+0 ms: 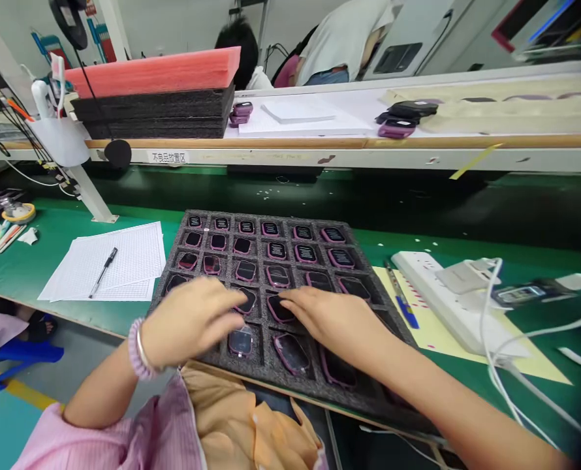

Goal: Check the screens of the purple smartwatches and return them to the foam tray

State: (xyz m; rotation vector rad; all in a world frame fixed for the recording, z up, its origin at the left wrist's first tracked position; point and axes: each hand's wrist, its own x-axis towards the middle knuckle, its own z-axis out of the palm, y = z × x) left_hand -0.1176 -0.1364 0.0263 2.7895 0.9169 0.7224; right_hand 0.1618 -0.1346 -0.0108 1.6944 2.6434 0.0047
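A dark foam tray with square compartments lies on the green bench, holding rows of watch-like devices in purple frames. Several in the back rows, such as the one at the back right, show lit text. My left hand is over the tray's left front part, fingers extended and slightly blurred, with nothing seen in it. The fingertips of my right hand rest at a dark-screened device in the middle; the fingers are outstretched. The nearest front device sits tilted in its compartment.
Paper sheets with a pen lie left. A power strip with white cables and yellow paper are right. Above runs a shelf bearing foam stacks and devices. People are behind it.
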